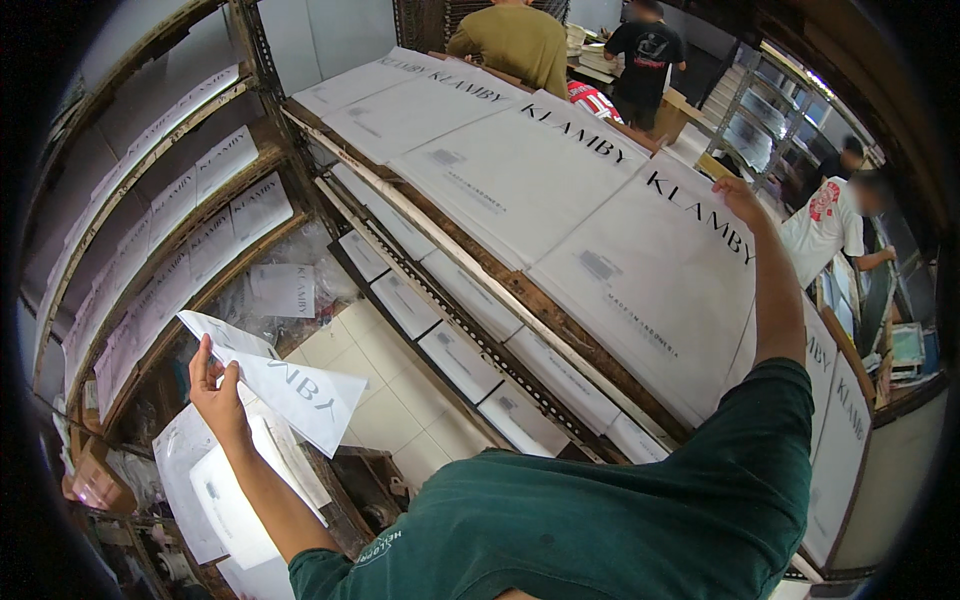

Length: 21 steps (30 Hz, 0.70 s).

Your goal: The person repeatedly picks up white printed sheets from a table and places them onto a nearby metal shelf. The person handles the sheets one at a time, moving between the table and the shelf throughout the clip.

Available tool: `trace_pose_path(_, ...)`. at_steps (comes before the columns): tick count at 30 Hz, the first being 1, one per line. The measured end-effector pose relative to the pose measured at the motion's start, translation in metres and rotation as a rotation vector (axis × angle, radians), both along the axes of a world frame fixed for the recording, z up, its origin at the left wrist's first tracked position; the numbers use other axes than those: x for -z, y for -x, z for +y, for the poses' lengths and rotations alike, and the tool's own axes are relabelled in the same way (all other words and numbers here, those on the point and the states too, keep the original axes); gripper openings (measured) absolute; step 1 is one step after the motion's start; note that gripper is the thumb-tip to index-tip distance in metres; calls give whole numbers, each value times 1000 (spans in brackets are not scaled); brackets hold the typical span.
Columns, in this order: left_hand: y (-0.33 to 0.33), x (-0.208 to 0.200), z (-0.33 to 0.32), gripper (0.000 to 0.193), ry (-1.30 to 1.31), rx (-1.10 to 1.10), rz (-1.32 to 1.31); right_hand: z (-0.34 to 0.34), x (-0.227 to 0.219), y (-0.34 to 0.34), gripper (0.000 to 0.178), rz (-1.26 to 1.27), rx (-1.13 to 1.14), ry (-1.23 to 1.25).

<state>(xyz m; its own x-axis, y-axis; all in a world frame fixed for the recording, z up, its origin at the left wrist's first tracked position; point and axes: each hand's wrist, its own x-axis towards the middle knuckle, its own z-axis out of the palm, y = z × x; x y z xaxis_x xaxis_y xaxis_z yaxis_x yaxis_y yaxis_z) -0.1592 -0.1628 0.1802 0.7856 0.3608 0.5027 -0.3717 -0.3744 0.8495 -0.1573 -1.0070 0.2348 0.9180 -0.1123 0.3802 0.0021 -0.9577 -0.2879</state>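
**Flat white pack in left hand, right hand at far edge of shelf-top stack**

Left hand (213,392) was closed on a flat white printed pack (290,385), thumb on top, fingers beneath, holding it lifted and tilted over a pile of similar white packs (215,480) at lower left. Right hand (738,196) was stretched out, its fingers resting on the far edge of the nearest large white pack (650,280) on the shelf top (560,325); whether those fingers were curled round the edge could not be told.

Progress, judged: one pack was in hand and away from the shelf top; the row there looked intact, so most of the handling seemed left to do.

Counts: four large white packs lay in a row on the shelf top, overlapping slightly. On the tier beneath, about six smaller white packs (460,360) stood edge-on. The left-hand rack (180,240) held many more over three or so levels, too many to count. Clear plastic bags (300,265) lay on the tiled floor (400,400) between the racks. Four other people (515,40) were at work in the background, well apart.
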Motion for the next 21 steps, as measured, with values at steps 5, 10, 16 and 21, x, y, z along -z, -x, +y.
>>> trace_pose_path(5,1,-1,-4,51,45,31,-5,-10,11,-7,20,-5,37,-206)
trace_pose_path(10,-9,6,2,51,98,74,-2,-13,-2,-12,14,-47,132,597)
trace_pose_path(16,-59,26,2,48,135,129,-40,119,-79,-73,17,-221,-87,231)
trace_pose_path(21,-74,24,-32,48,114,48,2,312,-128,-157,15,-272,-495,201)
